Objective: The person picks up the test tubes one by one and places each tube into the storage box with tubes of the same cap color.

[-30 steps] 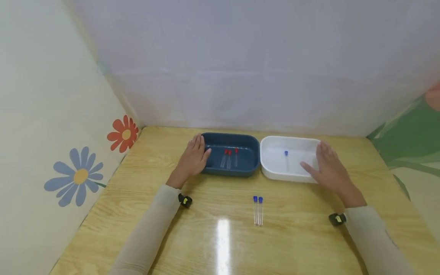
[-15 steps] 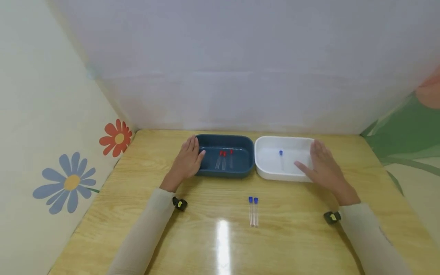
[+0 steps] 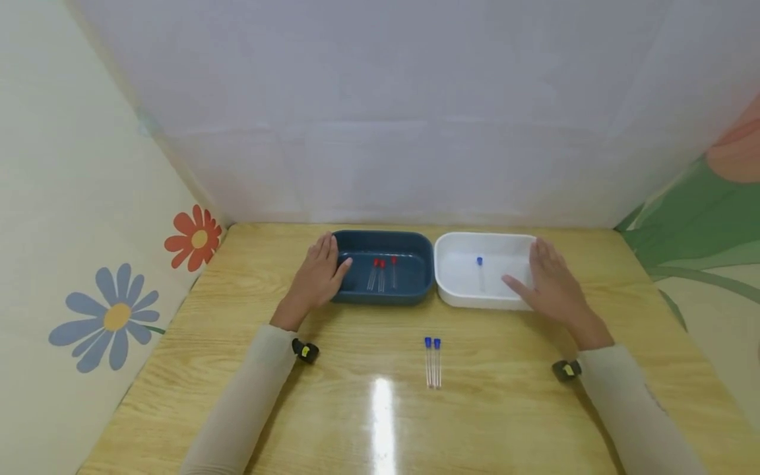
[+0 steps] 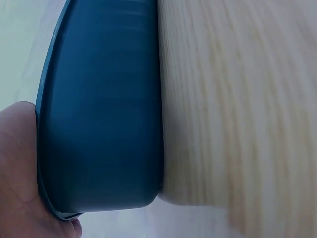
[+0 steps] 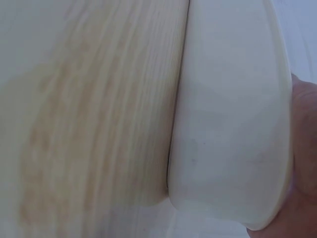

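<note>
In the head view, my left hand (image 3: pixel 315 274) rests on the outer end of a dark blue tray (image 3: pixel 382 299), fingers straight along its rim, thumb over the inside. My right hand (image 3: pixel 555 284) lies likewise on the right end of a white tray (image 3: pixel 481 302). Three tubes with red caps (image 3: pixel 394 260) lie in the blue tray; one tube with a blue cap (image 3: pixel 479 261) is in the white one. Two more blue-capped tubes (image 3: pixel 428 344) lie side by side on the table, nearer me. Both wrist views show the outer tray walls, with part of each hand at the rim.
The trays stand end to end on a wood-grain table (image 3: pixel 332 409), near its back edge. Behind rises a pale sheet-covered wall (image 3: pixel 380 165). A wall with painted flowers (image 3: pixel 117 317) borders the left; another painted wall (image 3: pixel 706 218) stands at the right.
The head view has turned slightly, so everything sits a little further left in it. Hands, trays and tubes keep their places on the table.
</note>
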Demonstrator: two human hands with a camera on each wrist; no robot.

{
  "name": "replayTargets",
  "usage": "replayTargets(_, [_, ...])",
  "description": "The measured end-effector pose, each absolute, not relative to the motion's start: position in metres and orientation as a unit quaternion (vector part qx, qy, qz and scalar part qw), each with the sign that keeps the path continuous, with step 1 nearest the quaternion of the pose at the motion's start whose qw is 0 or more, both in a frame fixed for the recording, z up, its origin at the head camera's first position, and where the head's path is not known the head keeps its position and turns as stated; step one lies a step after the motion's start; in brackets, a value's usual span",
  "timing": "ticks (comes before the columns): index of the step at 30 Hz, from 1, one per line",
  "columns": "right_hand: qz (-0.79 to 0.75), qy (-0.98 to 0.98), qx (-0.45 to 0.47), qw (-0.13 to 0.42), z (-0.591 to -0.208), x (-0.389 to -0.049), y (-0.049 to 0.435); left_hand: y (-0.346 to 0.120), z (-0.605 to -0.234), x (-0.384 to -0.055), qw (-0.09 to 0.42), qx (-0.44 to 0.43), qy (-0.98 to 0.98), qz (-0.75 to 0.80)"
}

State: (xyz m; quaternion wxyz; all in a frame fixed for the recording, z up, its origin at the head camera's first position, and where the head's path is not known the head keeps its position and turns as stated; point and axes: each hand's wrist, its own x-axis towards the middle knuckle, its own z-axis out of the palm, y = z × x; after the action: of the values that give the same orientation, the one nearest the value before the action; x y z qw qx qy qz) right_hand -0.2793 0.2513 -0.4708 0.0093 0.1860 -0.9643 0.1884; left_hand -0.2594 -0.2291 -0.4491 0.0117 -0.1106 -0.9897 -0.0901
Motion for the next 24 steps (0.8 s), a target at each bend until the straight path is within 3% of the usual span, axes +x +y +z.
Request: replayTargets(24, [0.183,-0.967,0.177,0.003,-0.473,-0.281,0.251,-0.236,-0.424,-0.248,0.049,-0.122,-0.978,-0.162])
